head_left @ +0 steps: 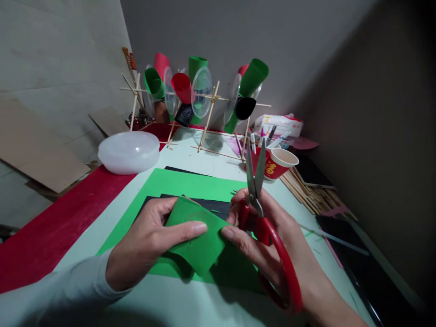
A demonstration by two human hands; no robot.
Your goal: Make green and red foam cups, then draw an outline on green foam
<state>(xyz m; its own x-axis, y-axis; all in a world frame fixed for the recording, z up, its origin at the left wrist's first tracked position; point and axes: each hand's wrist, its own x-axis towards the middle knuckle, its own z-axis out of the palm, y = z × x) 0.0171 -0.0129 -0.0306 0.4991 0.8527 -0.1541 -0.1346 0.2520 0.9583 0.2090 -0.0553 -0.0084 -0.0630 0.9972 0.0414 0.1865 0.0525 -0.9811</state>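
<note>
My left hand (158, 231) grips a folded piece of green paper (194, 240), thumb flat across its face and fingers behind. Red-handled scissors (281, 254) hang in my right hand (272, 222), blades pointing up and slightly apart. The right thumb and fingertips also pinch the paper's right corner. Beneath both hands lie a larger green sheet (204, 181) and dark black sheets (218, 206). Part of the black sheets is hidden by the paper and the left hand.
Stick frames (207, 118) carrying clear discs and coloured paper cups stand at the back. A round translucent container (128, 152) sits at left. On the right are a red paper cup (281, 165), wooden sticks (315, 195) and a black glossy object (368, 268).
</note>
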